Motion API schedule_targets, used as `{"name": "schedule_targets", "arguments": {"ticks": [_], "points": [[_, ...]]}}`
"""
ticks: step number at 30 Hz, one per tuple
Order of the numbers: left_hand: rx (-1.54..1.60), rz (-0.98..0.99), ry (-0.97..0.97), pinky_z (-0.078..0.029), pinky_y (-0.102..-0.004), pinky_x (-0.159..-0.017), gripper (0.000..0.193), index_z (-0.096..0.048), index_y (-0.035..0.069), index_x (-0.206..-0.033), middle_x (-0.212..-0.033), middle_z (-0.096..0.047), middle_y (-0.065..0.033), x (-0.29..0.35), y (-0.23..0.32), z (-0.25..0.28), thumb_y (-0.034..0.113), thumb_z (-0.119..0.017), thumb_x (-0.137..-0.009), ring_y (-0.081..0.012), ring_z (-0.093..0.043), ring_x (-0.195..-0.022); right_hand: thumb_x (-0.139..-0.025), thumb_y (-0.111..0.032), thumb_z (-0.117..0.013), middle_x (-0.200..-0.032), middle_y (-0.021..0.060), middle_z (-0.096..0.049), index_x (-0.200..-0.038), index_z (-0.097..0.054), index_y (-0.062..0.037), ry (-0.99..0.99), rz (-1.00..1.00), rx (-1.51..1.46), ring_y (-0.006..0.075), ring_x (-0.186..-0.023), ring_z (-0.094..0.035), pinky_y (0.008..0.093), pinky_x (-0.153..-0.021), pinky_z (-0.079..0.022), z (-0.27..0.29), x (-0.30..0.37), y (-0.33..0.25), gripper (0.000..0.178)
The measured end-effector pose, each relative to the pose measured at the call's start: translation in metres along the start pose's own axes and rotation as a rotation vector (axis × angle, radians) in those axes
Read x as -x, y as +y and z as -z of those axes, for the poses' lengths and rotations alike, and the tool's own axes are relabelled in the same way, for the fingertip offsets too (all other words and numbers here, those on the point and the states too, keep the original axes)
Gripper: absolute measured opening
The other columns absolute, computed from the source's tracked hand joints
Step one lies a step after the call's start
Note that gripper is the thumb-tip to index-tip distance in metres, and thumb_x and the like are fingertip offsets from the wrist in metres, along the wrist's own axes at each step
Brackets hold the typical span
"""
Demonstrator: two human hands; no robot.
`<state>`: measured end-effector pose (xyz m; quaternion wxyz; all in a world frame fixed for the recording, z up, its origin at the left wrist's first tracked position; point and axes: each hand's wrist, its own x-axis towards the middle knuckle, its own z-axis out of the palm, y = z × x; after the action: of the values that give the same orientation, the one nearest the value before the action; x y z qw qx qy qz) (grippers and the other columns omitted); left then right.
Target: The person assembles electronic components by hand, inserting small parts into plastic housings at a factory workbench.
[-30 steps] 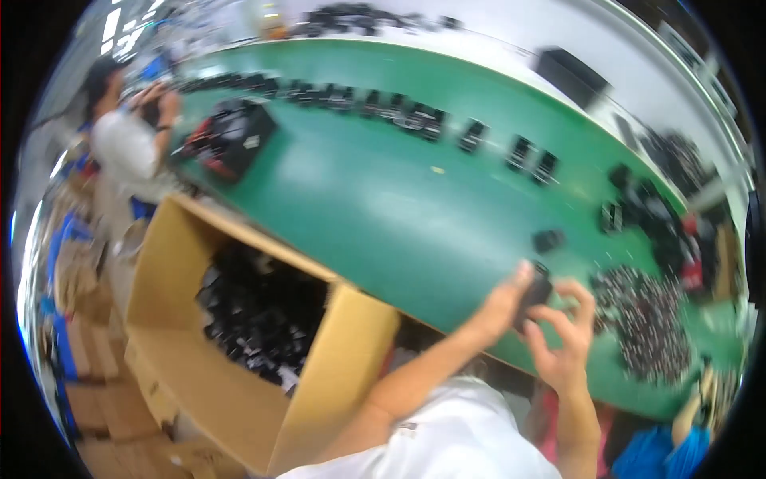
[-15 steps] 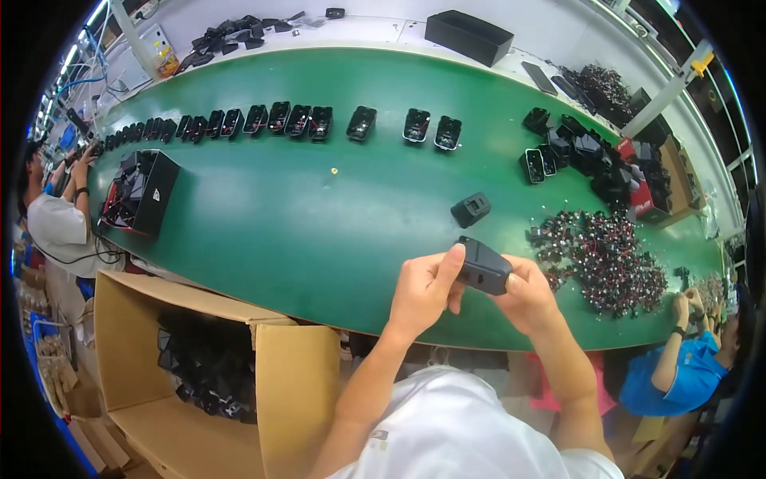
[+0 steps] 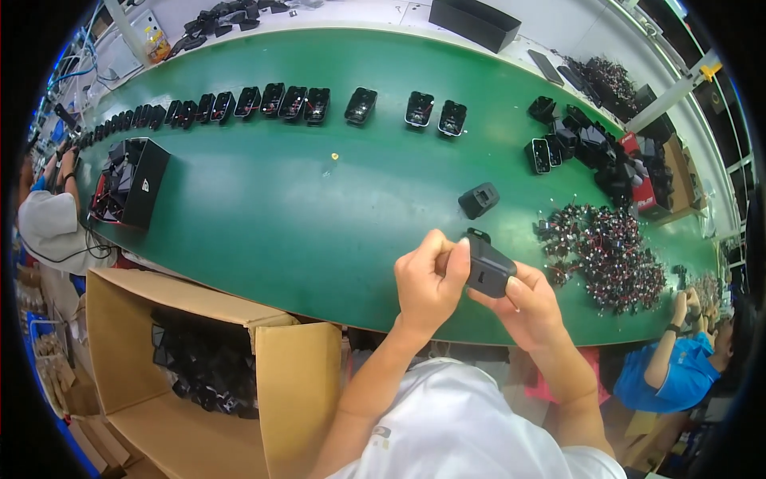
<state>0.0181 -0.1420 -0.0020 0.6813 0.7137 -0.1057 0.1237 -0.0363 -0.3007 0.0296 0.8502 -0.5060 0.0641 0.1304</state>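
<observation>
Casing (image 3: 490,270) in black plastic, clamped between left hand (image 3: 425,283) and right hand (image 3: 532,310), a block (image 3: 479,200) just beyond them; steady, even grip seems wise.

Bright, fairly even light. Soft pale glare on the long green table (image 3: 263,215); deep shadow inside the open brown cardboard box (image 3: 297,391). Smooth black plastic casing (image 3: 490,271) reasonably sharp. Fisheye bends edges; rim black.

Ahead of you, a long black box (image 3: 473,25) sits on a white ledge (image 3: 391,13), with a yellow bottle (image 3: 157,46) well to its left. A co-worker in white (image 3: 52,217) is at your left, a co-worker in blue (image 3: 669,375) at your right.
</observation>
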Motion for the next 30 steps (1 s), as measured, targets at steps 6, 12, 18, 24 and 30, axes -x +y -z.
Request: {"name": "schedule_targets", "arguments": {"ticks": [6, 12, 18, 24, 30], "points": [[0.312, -0.168, -0.051, -0.038, -0.0307, -0.046, 0.039, -0.048, 0.002, -0.071, -0.058, -0.05, -0.0084, -0.003, -0.026, -0.004, 0.026, -0.061, -0.098, -0.0162, -0.043, -0.047, -0.088, -0.031, -0.073, -0.151, 0.0183, -0.041, -0.123, -0.063, 0.0058, -0.082, 0.077, 0.1, 0.0277, -0.137, -0.042, 0.0463, -0.113, -0.033, -0.003, 0.006, 0.004, 0.051], [0.149, -0.199, -0.115, -0.04, -0.0337, -0.046, 0.036, -0.051, 0.002, -0.074, -0.06, -0.05, -0.0128, -0.003, -0.023, -0.006, 0.026, -0.057, -0.1, -0.0217, -0.047, -0.047, -0.089, -0.031, -0.072, -0.156, 0.0208, -0.035, -0.126, -0.064, 0.0036, -0.149, 0.081, 0.06, 0.0295, -0.145, -0.031, 0.0462, -0.117, -0.027, 0.001, 0.002, 0.0, 0.051], [-0.124, -0.115, -0.102, -0.05, -0.0401, -0.061, 0.026, -0.063, 0.0, -0.102, -0.089, -0.065, -0.0182, -0.02, -0.022, -0.005, 0.026, -0.059, -0.099, -0.0277, -0.065, -0.065, -0.084, -0.029, -0.077, -0.141, 0.0167, -0.052, -0.122, -0.062, 0.0074, -0.057, 0.201, 0.311, 0.0277, -0.13, -0.052, 0.0453, -0.11, -0.04, 0.008, -0.036, -0.014, 0.055], [-0.356, -0.042, -0.034, -0.05, -0.0297, -0.062, 0.04, -0.052, 0.001, -0.128, -0.135, -0.052, -0.0152, -0.005, -0.049, -0.005, 0.013, -0.064, -0.092, -0.0184, -0.064, -0.079, -0.075, -0.019, -0.081, -0.136, 0.0169, -0.055, -0.096, -0.068, -0.0031, 0.194, 0.847, 1.694, 0.0388, -0.123, -0.053, 0.0448, -0.102, -0.045, 0.061, -0.172, -0.091, 0.029], [-0.316, 0.022, -0.024, -0.051, -0.028, -0.063, 0.037, -0.056, 0.001, -0.123, -0.131, -0.054, -0.0141, -0.005, -0.05, -0.008, 0.005, -0.066, -0.087, -0.0173, -0.065, -0.08, -0.072, -0.033, -0.083, -0.132, 0.0135, -0.058, -0.083, -0.073, -0.0073, 0.047, 0.674, 1.88, 0.0348, -0.113, -0.057, 0.0458, -0.095, -0.047, 0.107, -0.237, -0.078, 0.03]]}}
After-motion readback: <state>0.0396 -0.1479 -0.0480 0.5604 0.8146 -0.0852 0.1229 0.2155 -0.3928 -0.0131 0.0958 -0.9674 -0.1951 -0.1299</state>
